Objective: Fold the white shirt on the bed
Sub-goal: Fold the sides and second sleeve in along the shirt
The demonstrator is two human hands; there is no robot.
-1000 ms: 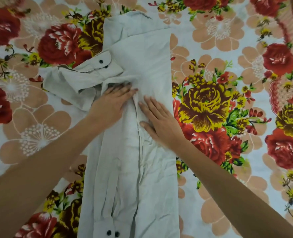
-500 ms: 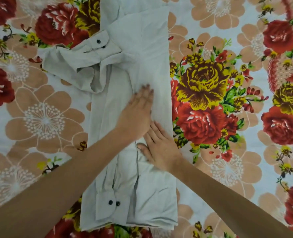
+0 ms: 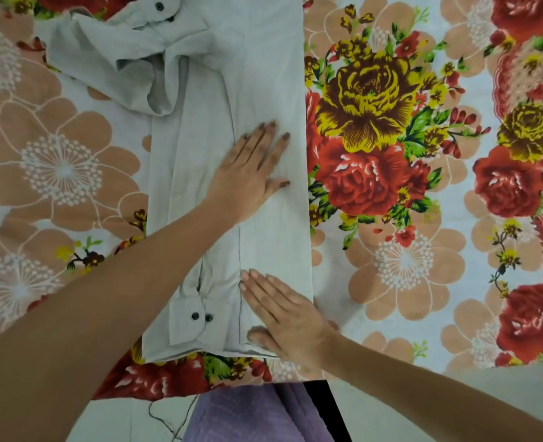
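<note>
**Head view, looking down on the bed.** The white shirt (image 3: 264,74) lies on the floral bedsheet (image 3: 391,282) as a long, narrow panel. It runs from the top edge of the view down to a hem just short of the sheet's near edge. Its right side forms a straight folded edge beside a large yellow printed flower (image 3: 369,97).

One sleeve (image 3: 197,148) is laid lengthwise down the panel. Its cuff (image 3: 197,320) (two dark buttons side by side) lies flat near the hem, just left of the right hand (image 3: 283,311). The other sleeve (image 3: 120,49) sits in a loose crumple at upper left, spilling off the panel onto the sheet. A second buttoned cuff (image 3: 165,11) lies at the top edge of the view.

The left hand (image 3: 248,177) rests palm down on the middle of the panel. Its fingers are straight and slightly spread, with the fingertips pointing away from the person.

The right hand lies palm down on the lower right corner of the shirt. Its fingers are straight and close together, angled up and to the left, and the thumb lies close to the hem.

Neither hand grips or pinches the cloth. The two hands are well apart along the shirt's length. A purple garment (image 3: 248,416) worn by the person shows at the bottom, below the edge of the sheet.
</note>
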